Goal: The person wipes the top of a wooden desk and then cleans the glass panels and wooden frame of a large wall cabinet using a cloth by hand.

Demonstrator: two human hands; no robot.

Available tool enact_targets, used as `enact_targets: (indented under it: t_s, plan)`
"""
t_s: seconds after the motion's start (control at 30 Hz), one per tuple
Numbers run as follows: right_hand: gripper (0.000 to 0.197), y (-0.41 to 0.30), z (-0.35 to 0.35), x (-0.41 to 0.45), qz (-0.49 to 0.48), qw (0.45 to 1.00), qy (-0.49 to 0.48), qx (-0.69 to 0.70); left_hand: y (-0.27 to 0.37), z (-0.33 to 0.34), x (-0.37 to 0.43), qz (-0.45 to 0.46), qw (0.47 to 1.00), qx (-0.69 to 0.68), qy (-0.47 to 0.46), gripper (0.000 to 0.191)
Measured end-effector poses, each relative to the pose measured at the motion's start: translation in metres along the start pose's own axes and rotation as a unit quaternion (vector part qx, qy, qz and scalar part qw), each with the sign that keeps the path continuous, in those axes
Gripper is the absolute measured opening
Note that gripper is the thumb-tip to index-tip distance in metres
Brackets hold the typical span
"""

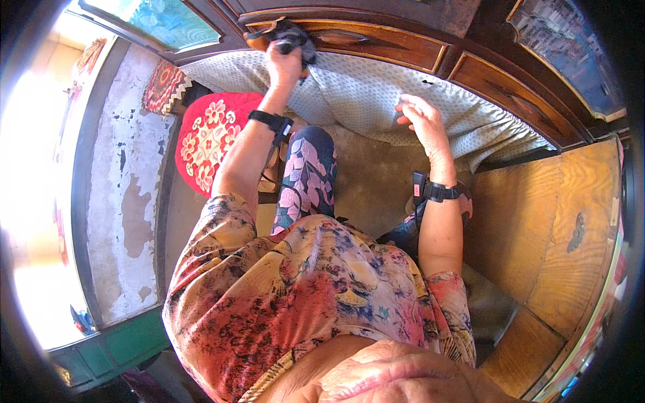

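Note:
My left hand (283, 63) grips a black and orange cloth (305, 43), blurred and bunched up. The cloth lies against or just in front of the left end of a long wooden drawer front (383, 44); contact with the wood cannot be told. Lower and to the right, my right hand (423, 121) is raised with its fingers loosely bent and nothing in them. Behind that hand hangs a pale patterned curtain (352, 95), fixed below the drawers of the dark wooden cabinet (446, 65). Black straps circle both wrists.
A round red stool cover with flowers (207, 143) is left of my knee. A yellowish wooden cabinet (524, 216) stands close on the right. Along the left runs a peeling white sill (123, 201) beside a bright window. A second drawer (504, 101) is at the upper right.

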State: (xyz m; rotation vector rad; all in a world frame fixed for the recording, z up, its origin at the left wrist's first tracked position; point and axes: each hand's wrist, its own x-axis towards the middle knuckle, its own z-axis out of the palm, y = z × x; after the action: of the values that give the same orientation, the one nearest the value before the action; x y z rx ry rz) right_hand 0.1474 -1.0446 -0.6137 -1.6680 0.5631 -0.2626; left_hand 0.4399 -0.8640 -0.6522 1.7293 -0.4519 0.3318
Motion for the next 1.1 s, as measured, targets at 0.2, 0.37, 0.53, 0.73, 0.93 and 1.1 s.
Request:
enact_targets:
  t_s: [0.2, 0.37, 0.53, 0.73, 0.93, 1.1]
  plan:
    - [0.042, 0.009, 0.004, 0.000, 0.023, 0.999, -0.017, -0.023, 0.060, 0.035, -0.050, 0.040, 0.999, -0.023, -0.028, 0.026]
    - [0.042, 0.012, 0.019, 0.005, 0.013, 0.999, -0.033, -0.021, 0.083, 0.033, -0.060, 0.041, 0.997, 0.035, -0.059, 0.028]
    - [0.043, 0.022, 0.025, 0.007, 0.022, 0.999, -0.036, -0.023, 0.069, 0.030, -0.060, 0.075, 0.993, 0.022, -0.085, 0.027]
    - [0.042, 0.026, 0.026, 0.012, 0.014, 1.000, -0.014, -0.004, 0.056, 0.003, -0.026, -0.155, 0.911, -0.380, 0.028, 0.016]
    - [0.039, 0.013, 0.023, 0.005, -0.006, 0.999, -0.025, -0.025, 0.043, 0.032, -0.032, -0.203, 0.876, -0.426, 0.103, 0.024]
    - [0.038, 0.024, 0.024, 0.010, -0.002, 1.000, -0.017, 0.001, 0.064, 0.055, -0.053, -0.303, 0.824, -0.466, 0.109, 0.019]
